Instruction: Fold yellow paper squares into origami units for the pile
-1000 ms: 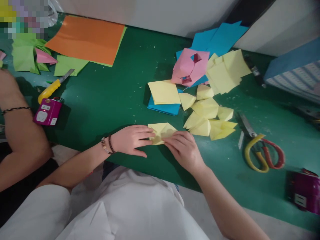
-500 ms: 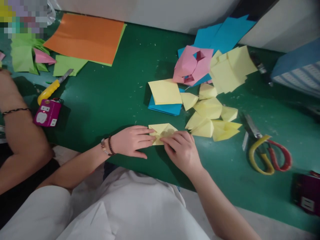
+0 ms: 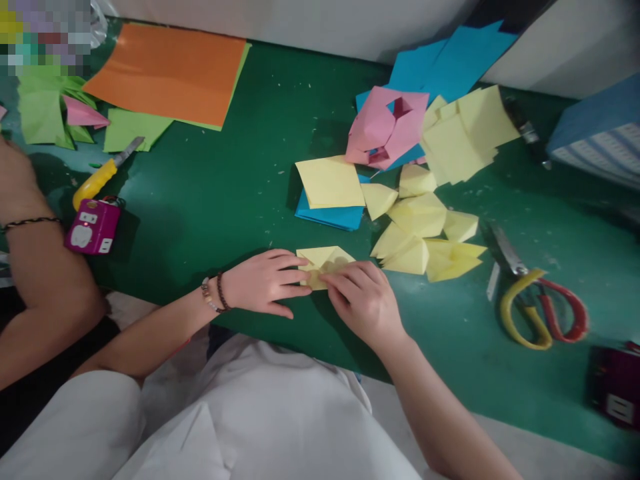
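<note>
A small folded yellow paper [image 3: 325,257] lies flat on the green table [image 3: 220,193] between my hands. My left hand [image 3: 267,283] has its fingers spread, and the fingertips rest on the paper's left end. With curled fingers, my right hand [image 3: 363,293] touches the paper's right part, its fingertips pinched together at the middle of the sheet. Part of the paper is hidden under that hand. Several folded yellow pieces [image 3: 417,215] sit to the right, beyond my right hand. Farther out, a square yellow sheet [image 3: 330,181] rests on blue paper [image 3: 333,217].
Scissors [image 3: 525,293] and a purple device [image 3: 617,387] are on the right. Pink folded paper [image 3: 385,127] and yellow sheets [image 3: 465,137] lie behind. Orange paper [image 3: 170,73], a yellow cutter [image 3: 97,181], a purple box [image 3: 95,227] and another person's arm [image 3: 45,267] are on the left.
My left fingertips have shifted very slightly on the folded paper. The view has moved a little; my right hand looks almost the same.
</note>
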